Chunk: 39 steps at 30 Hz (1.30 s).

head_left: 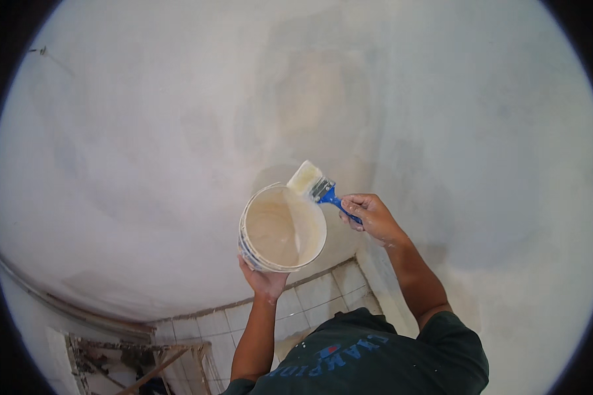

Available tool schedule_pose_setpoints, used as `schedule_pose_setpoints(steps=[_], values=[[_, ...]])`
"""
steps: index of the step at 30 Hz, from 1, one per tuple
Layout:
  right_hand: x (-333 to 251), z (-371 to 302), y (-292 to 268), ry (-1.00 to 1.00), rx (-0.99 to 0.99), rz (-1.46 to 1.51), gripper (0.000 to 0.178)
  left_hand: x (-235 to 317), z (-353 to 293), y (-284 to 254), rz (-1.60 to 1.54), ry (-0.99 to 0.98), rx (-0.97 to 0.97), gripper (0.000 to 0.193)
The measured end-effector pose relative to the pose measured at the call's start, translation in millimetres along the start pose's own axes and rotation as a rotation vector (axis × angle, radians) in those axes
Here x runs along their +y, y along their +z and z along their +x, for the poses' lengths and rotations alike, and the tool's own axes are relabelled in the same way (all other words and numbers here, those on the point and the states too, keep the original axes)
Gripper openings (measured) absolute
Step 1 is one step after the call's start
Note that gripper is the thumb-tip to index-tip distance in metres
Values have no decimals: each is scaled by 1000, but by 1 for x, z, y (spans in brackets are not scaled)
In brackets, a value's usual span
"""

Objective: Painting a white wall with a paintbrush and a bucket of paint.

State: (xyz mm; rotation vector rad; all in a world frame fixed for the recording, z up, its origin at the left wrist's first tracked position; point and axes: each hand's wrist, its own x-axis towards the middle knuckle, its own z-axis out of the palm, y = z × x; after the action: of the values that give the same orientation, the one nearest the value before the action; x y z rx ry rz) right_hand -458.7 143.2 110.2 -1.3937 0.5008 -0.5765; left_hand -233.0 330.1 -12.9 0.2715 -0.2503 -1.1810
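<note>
My left hand [267,280] supports a white plastic bucket [320,232] from below, its fingers partly hidden behind the bucket's side. The bucket tilts so its mouth shows, with creamy off-white paint [270,230] inside. My right hand [369,216] is closed round the blue handle of a wide paintbrush [324,189]. Its pale bristles, coated with paint, are at the upper right of the bucket's rim. White smears mark my right hand and wrist.
Ahead stands a pale wall [145,145] with damp-looking grey patches, meeting another wall [494,164] in a corner at the right. White tiles [316,293] cover the lower part below. A wooden frame [158,368] stands at the lower left.
</note>
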Motion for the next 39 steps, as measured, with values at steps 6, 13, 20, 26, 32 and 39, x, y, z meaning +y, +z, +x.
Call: schedule_pose_setpoints(steps=[6,13,20,26,32,39], values=[[20,35,-39,-401,619,-21,31,-1,8,-11,-23,-77,18,79],[74,87,-118,-485,1193,-889,28,-4,3,15,-30,-44,75,76],[125,61,-101,-4,972,-1213,25,0,-1,10,-20,-24,43,76],[47,29,-96,117,764,-1459,27,0,0,-2,-45,-50,57,82],[-56,33,-89,-222,1060,-1302,27,-10,3,11,-36,-40,127,76],[99,73,-108,-81,936,-1322,29,-1,6,4,-36,-60,-16,77]])
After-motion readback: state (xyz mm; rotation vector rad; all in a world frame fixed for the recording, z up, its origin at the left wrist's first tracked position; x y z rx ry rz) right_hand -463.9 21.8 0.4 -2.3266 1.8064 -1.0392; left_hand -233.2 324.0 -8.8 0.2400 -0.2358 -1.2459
